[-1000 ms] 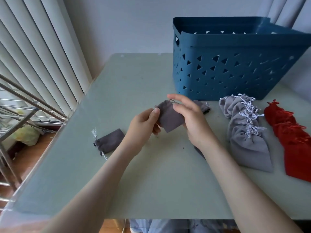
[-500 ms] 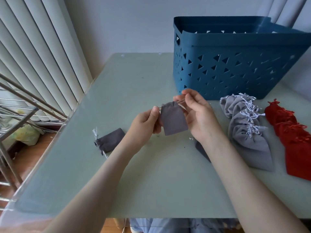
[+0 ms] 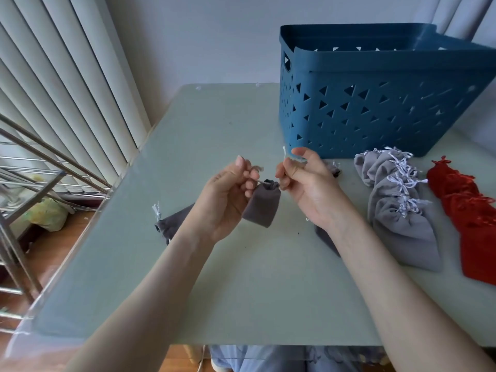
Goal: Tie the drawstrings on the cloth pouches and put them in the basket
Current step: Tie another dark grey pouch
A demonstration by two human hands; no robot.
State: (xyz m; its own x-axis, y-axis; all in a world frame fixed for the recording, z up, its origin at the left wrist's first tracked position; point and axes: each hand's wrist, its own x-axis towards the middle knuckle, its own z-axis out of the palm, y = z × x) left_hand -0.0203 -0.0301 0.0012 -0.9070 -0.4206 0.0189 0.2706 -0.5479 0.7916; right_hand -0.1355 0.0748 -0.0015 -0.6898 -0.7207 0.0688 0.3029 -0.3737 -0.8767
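Pinching drawstring ends either side (palms up): left hand point(image 3: 225, 200), right hand point(image 3: 308, 189), dark grey pouch point(image 3: 261, 208) between.

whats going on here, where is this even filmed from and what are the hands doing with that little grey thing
There is no machine here: a person wears a camera on their head, looking forward and down, so both bare forearms reach in from the bottom. The left hand and the right hand each pinch a drawstring end of a small dark grey pouch, which hangs between them above the pale green table, its mouth gathered shut. Another dark grey pouch lies behind the left wrist. To the right lie a row of light grey pouches and a row of red pouches. A blue basket with triangle cut-outs stands behind them; the finished pouches go there.
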